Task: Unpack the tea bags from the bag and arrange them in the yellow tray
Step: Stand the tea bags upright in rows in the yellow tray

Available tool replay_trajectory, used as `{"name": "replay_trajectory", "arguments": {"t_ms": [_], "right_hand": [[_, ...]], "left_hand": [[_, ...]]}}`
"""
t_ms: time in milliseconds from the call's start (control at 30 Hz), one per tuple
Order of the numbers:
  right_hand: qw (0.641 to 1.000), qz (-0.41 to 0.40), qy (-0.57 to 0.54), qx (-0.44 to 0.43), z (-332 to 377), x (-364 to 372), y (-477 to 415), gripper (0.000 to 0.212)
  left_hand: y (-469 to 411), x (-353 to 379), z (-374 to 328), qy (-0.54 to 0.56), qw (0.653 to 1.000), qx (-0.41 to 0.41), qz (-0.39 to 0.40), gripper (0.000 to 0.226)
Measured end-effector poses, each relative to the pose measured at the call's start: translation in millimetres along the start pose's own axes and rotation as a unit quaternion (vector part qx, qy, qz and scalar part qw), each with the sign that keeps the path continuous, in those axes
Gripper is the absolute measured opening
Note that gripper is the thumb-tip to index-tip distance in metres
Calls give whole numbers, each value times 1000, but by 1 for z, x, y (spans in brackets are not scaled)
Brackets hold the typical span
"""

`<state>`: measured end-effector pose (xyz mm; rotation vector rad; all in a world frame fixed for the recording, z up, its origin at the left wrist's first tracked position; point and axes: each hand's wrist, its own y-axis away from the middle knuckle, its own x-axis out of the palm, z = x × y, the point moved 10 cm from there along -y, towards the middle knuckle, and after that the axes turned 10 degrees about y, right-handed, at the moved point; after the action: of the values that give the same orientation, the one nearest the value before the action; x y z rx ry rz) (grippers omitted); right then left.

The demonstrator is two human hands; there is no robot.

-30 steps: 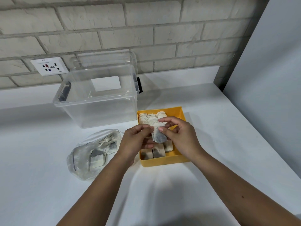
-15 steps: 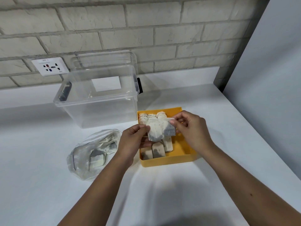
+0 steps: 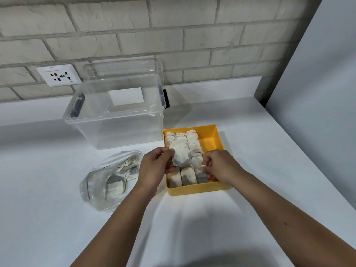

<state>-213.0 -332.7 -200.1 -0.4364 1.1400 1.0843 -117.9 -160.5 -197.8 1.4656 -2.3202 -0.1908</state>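
- Left hand (image 3: 154, 166): grip closed, thumb and fingers pinching the held tea bag (image 3: 180, 156) by its left edge, above the tray's left rows.
- Right hand (image 3: 218, 166): grip closed, fingertips apparently pinching the top of the right-row tea bag (image 3: 200, 177), low in the tray.
- Yellow tray (image 3: 198, 188): on the counter (image 3: 250, 141); rows of bags run near to far, right strip bare.
- Key relation: the held tea bag's long axis runs near-far, matching the rows below; the left hand is nearer.
- Plastic bag (image 3: 107, 182): left of tray, more bags inside.
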Motion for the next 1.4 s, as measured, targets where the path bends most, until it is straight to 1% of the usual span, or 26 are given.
{"name": "replay_trajectory", "arguments": {"t_ms": [100, 167, 233, 267, 300, 367, 433, 567, 667, 800, 967, 1133, 1233, 1300, 1400], "right_hand": [[999, -32, 17, 3, 1, -2, -4, 13], [999, -28, 17, 1, 3, -1, -4, 9], [999, -42, 24, -4, 5, -7, -2, 17], [998, -66, 22, -10, 7, -15, -1, 20], [995, -98, 6, -18, 11, -25, 2, 20], [986, -146, -68, -36, 19, -42, 8, 18], [979, -148, -128, -49, 27, -48, 12, 18], [977, -159, -132, -59, 33, -52, 15, 17], [972, -169, -152, -60, 30, -54, 15, 13], [977, -143, -150, -51, 24, -57, 15, 11], [997, -21, -58, -54, 14, -45, 17, 10], [996, 69, -19, -44, 7, -15, 16, 8], [997, 74, -17, -27, 2, -1, 11, 6], [998, 58, -10, -11, -1, 5, 7, 7], [999, 21, 34, 15, -7, 7, 2, 8]], "left_hand": [[0, 0, 0, 1, 1000, 0, 2, 14], [0, 1, 1, -1, 1000, -1, 3, 14], [0, 1, 0, -2, 1000, 0, 4, 13], [0, 1, 0, -4, 1000, 1, 4, 13], [0, 2, -1, -6, 1000, 3, 6, 13], [0, 5, -1, -17, 1000, 10, 14, 12], [2, 9, -2, -34, 999, 20, 25, 10], [5, 18, -3, -60, 996, 34, 48, 10], [5, 18, -5, -67, 996, 41, 50, 10], [3, 11, -5, -51, 998, 34, 33, 9], [3, 6, -8, -49, 998, 42, 18, 11], [0, 0, -5, -61, 997, 40, 5, 11], [-1, 1, -4, -60, 997, 40, 9, 11], [0, 2, -4, -61, 997, 39, 11, 11], [0, 1, -4, -62, 997, 38, 11, 13]]}}
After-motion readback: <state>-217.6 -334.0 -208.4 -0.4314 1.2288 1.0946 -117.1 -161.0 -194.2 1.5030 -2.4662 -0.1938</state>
